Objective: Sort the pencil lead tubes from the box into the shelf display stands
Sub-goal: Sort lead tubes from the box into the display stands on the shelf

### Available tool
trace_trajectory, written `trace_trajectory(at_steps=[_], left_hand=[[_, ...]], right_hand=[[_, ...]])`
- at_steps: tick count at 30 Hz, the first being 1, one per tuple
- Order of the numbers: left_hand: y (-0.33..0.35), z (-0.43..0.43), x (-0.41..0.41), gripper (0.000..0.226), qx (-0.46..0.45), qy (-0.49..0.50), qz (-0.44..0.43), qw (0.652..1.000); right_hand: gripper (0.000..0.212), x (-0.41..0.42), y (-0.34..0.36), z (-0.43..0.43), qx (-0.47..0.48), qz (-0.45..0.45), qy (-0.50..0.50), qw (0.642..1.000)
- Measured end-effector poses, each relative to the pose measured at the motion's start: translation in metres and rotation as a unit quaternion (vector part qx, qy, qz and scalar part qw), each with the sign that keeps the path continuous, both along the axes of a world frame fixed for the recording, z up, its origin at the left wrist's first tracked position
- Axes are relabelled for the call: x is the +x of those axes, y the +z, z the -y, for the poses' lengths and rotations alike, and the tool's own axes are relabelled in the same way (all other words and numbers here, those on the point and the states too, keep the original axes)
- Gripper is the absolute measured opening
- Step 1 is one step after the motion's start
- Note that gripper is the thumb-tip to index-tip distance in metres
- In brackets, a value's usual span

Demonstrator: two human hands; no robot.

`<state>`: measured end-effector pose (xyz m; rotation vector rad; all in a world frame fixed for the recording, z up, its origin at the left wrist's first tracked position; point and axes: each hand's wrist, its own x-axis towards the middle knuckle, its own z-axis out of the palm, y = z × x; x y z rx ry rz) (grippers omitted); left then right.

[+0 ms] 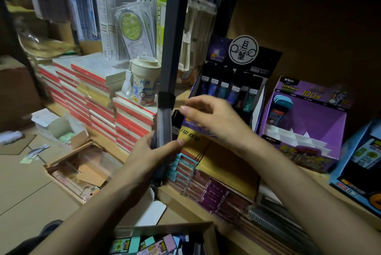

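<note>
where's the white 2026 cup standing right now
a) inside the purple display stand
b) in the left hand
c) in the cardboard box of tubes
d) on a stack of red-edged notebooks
d: the white cup marked 2026 stands on top of the stack of red-edged notebooks, just left of the dark shelf post.

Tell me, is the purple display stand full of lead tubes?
No, the purple display stand holds only a few blue tubes in its back left corner, and its white dividers stand bare.
</note>
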<state>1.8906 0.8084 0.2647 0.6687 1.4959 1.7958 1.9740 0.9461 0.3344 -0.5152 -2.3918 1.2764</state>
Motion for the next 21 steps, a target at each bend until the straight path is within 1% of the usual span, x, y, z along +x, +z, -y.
trace_trajectory(at_steps=[2,3,4,5,8,9,11,14,16,18,20,21], left_hand=[[0.000,0.000,0.003,0.043,-0.004,-0.029,-0.008,1.000],[0.000,0.000,0.005,0.045,-0.005,-0.041,-0.013,0.999],[0.000,0.000,0.007,0.045,-0.007,-0.047,-0.019,0.999],[0.000,0.000,0.010,0.046,-0.009,-0.046,-0.023,0.999],[-0.002,-0.001,0.015,0.052,-0.016,-0.022,-0.028,0.999],[-0.003,-0.002,0.016,0.056,-0.017,-0.018,-0.030,0.999],[-0.005,-0.004,0.016,0.061,-0.018,-0.014,-0.033,0.999],[-0.005,-0.006,0.019,0.060,-0.008,-0.022,-0.044,0.999],[-0.004,-0.007,0.021,0.058,0.007,-0.013,-0.049,0.999],[-0.003,-0.008,0.021,0.053,0.023,0.012,-0.037,0.999],[-0.001,-0.009,0.020,0.052,0.035,0.026,-0.021,0.999],[0.001,-0.010,0.020,0.051,0.038,0.028,-0.016,0.999]], right_hand=[[0.046,0.001,-0.006,0.009,-0.100,0.013,0.013,0.995],[0.050,0.001,-0.009,0.012,-0.138,0.019,0.012,0.990],[0.051,0.001,-0.011,0.015,-0.155,0.023,0.004,0.988],[0.050,0.001,-0.013,0.018,-0.151,0.025,-0.013,0.988],[0.049,0.000,-0.017,0.022,-0.069,0.042,-0.086,0.993],[0.047,0.001,-0.017,0.022,-0.067,0.043,-0.088,0.993],[0.039,0.003,-0.016,0.021,-0.127,0.021,-0.060,0.990],[0.028,0.006,-0.016,0.020,-0.220,-0.029,-0.025,0.975],[0.018,0.005,-0.016,0.017,-0.259,-0.080,-0.031,0.962],[0.009,0.005,-0.013,0.011,-0.306,-0.134,-0.057,0.941],[0.006,0.006,-0.010,0.005,-0.364,-0.183,-0.065,0.911],[0.005,0.006,-0.009,0.003,-0.367,-0.197,-0.068,0.907]])
